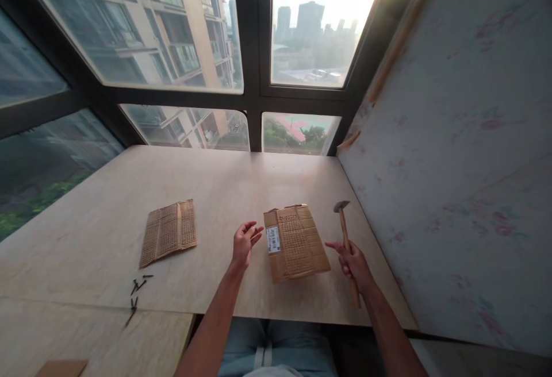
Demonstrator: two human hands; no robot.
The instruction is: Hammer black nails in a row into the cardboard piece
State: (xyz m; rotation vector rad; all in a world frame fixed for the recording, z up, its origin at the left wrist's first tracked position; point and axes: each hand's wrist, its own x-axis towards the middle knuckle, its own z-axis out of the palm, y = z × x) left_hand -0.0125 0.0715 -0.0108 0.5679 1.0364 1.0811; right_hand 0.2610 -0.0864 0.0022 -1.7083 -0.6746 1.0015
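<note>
A folded piece of corrugated cardboard (297, 239) with a white printed label (273, 239) lies on the pale board in front of me. My left hand (245, 243) hovers just left of it, fingers loosely curled and apart, with nothing visible in them. To the right, my right hand (354, 262) is wrapped round the wooden handle of a hammer (344, 224), metal head pointing away from me. Its index finger reaches towards the cardboard's right edge; whether it touches cannot be seen. Several dark screws or nails (137, 287) lie loose at the left.
A second cardboard piece (169, 233) lies on the left part of the board (215, 181). Part of a flat brown piece (62, 368) shows at the bottom left. Windows (259, 98) border the far side, and a flower-patterned wall (452, 193) rises close on the right.
</note>
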